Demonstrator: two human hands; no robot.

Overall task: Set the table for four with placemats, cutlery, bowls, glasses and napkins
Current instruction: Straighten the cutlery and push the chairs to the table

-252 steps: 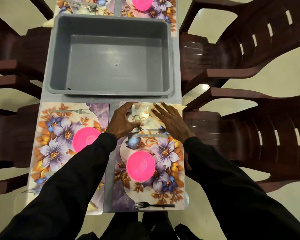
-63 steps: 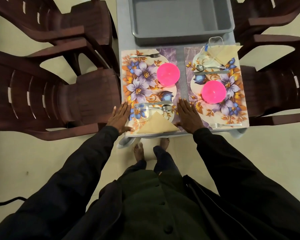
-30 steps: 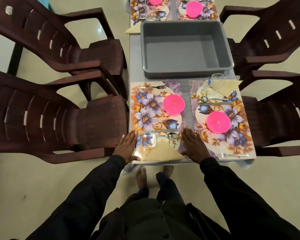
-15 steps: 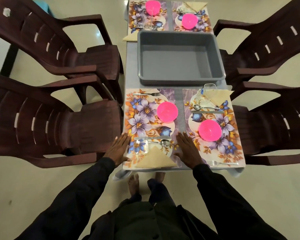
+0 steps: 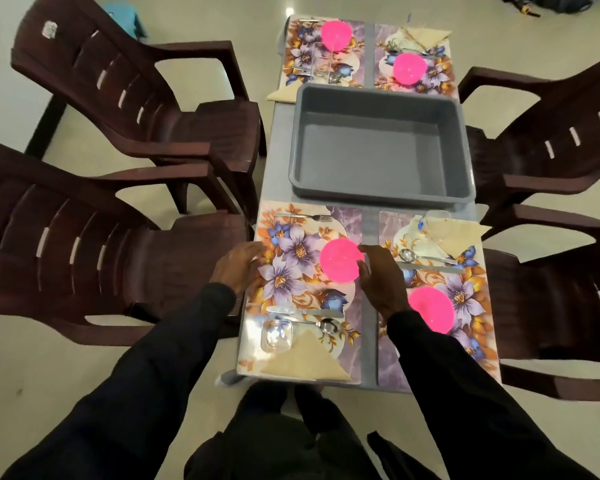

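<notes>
Grey table (image 5: 277, 161) w/ grey tub (image 5: 378, 199) at ctr. Near-left placemat (image 5: 347, 220) & near-right placemat (image 5: 386, 233) in front of it, far-left placemat (image 5: 358, 32) & far-right placemat (image 5: 381, 34) behind.

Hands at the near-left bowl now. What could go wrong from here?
Right hand sits close beside the bowl; a nudge could slide it off centre. The glass stands near the table front edge; the left sleeve, pulled back, could clip it. The far napkin overhangs the table side and may slip.
</notes>
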